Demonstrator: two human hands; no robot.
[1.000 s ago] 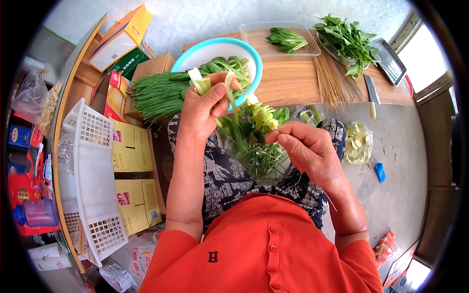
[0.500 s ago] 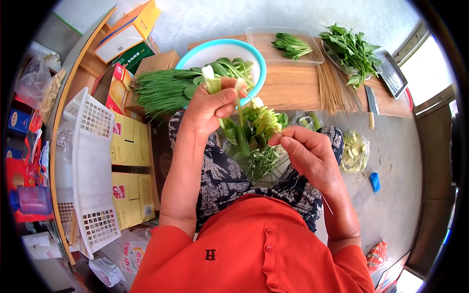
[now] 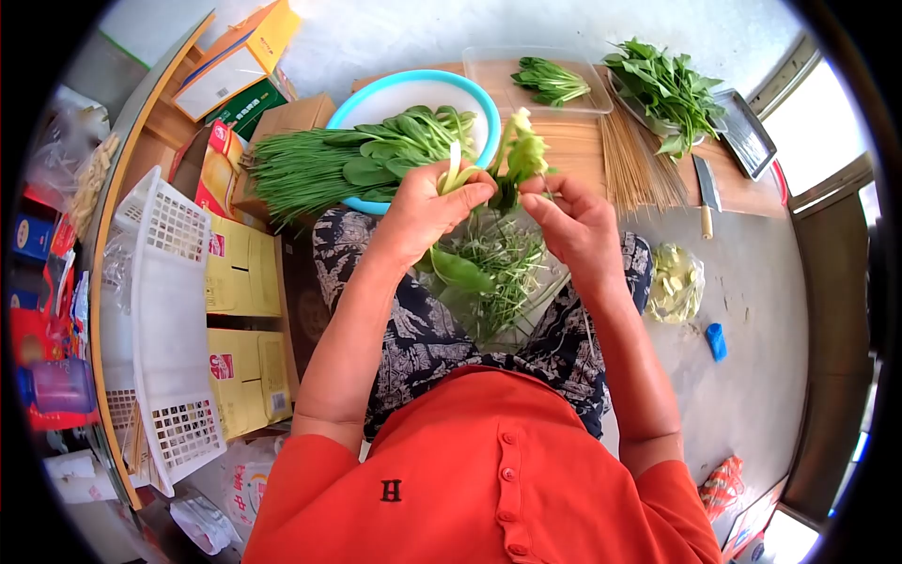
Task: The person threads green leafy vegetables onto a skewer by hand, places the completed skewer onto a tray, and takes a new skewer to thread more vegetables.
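Note:
My left hand point(image 3: 440, 209) is closed on a leafy green point(image 3: 460, 271), its pale stem bent up over the fingers and a broad leaf hanging below. Beside it, my right hand point(image 3: 581, 226) pinches a thin skewer, whose lower end shows faintly along the forearm. A bunch of yellow-green leafy vegetable point(image 3: 522, 155) sits at the skewer's upper end, just above the right fingertips; how it is fixed there is hidden. Under both hands, cut green stems point(image 3: 507, 282) lie in clear plastic between the knees.
A blue-rimmed basin point(image 3: 493, 103) holds leafy greens, with long chives point(image 3: 301, 174) alongside. On the wooden board point(image 3: 564, 164) are bamboo skewers point(image 3: 639, 160), a clear tray point(image 3: 479, 66) with greens, a heaped leafy bowl and a knife point(image 3: 707, 193). A white plastic basket point(image 3: 174, 310) stands left.
The vegetable bunch and my right hand have moved up, the bunch now more upright. My left hand has lowered and shifted right, its leafy green now hanging below it.

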